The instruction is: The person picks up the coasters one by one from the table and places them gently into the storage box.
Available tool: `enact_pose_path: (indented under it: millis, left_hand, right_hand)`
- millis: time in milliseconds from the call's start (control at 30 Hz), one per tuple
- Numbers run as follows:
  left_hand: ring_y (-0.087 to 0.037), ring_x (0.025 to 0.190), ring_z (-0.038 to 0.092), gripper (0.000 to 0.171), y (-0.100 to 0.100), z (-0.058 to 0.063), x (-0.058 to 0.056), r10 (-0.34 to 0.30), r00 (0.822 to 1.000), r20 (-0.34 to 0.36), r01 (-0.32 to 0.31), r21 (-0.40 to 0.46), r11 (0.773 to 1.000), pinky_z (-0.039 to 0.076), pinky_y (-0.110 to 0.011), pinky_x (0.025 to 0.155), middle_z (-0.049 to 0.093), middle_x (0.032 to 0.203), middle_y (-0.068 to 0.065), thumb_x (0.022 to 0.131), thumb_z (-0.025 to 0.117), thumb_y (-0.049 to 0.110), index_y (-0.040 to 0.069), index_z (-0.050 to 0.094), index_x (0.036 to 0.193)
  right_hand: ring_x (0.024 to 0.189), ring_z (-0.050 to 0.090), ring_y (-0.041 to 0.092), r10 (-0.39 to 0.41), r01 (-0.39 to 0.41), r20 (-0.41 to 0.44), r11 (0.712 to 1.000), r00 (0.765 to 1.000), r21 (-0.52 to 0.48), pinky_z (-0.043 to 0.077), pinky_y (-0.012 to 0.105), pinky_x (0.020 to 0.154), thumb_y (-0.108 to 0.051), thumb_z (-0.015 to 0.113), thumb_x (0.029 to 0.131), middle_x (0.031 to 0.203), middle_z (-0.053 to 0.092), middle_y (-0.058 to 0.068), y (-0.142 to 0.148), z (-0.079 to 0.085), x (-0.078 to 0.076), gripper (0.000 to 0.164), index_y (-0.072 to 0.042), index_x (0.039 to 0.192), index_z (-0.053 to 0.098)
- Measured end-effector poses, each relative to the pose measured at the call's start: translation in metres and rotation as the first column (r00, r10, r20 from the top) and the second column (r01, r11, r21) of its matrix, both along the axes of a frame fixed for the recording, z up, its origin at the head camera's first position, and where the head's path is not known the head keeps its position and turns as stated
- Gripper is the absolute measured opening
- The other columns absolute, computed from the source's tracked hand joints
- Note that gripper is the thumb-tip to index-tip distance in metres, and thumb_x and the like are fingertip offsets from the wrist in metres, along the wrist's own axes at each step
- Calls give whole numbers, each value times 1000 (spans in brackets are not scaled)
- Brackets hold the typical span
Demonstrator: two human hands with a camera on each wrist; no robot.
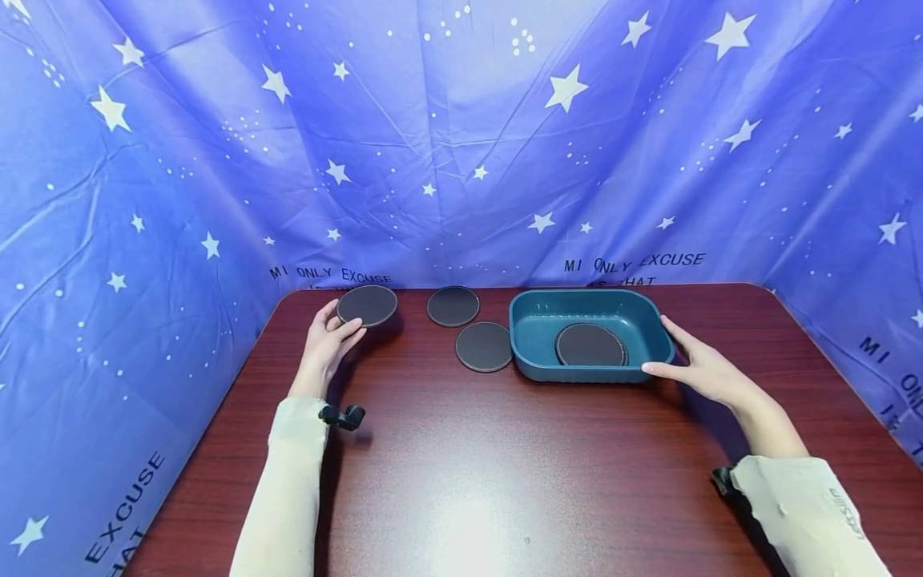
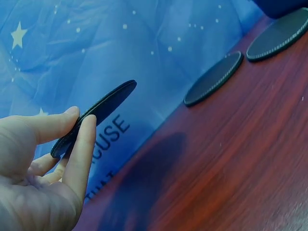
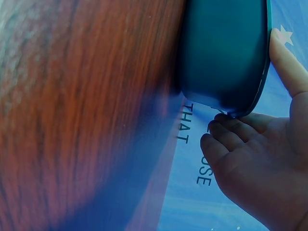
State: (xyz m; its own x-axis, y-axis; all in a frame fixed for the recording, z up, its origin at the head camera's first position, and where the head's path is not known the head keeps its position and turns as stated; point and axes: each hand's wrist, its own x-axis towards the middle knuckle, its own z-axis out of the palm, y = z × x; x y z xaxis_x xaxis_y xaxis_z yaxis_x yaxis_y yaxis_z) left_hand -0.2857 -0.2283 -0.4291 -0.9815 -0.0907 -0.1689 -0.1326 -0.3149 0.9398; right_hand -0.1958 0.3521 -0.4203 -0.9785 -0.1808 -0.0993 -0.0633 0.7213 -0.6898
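Note:
My left hand pinches the edge of a round black coaster between thumb and fingers, at the far left of the table. In the left wrist view this coaster is tilted and raised off the tabletop, its shadow below. On the right, my right hand holds the right end of a teal rectangular basin, thumb at the near corner and fingers along the end wall. The right wrist view shows the basin's outer wall between thumb and fingers. Inside the basin lies a dark round coaster.
Two more black coasters lie flat between the hands: one at the back, and another coaster right at the basin's left side. The dark red wooden table ends at a blue star-patterned curtain behind and at both sides.

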Motion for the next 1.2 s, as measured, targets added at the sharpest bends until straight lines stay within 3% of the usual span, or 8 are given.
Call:
enact_pose_path:
  millis: [333, 1200]
  left_hand:
    - [-4, 81, 68, 80, 15, 7, 1, -43, 999, -31, 44, 48, 998, 61, -20, 76, 56, 104, 3, 94, 52, -14, 12, 13, 159]
    - [-5, 82, 67, 80, 65, 6, 6, -130, 989, -69, 131, 8, 991, 62, -23, 79, 57, 103, 3, 92, 54, -16, 11, 19, 158]
  right_hand:
    - [146, 15, 57, 1, -1, -1, 1000, 1000, -9, 23, 75, 111, -38, 70, 92, 163, 6, 31, 0, 0, 0, 104, -5, 160, -2]
    - [147, 14, 56, 4, -4, -5, 1000, 1000, -28, 22, 74, 111, -37, 69, 92, 164, 6, 30, 1, -2, 0, 103, -7, 160, -2]
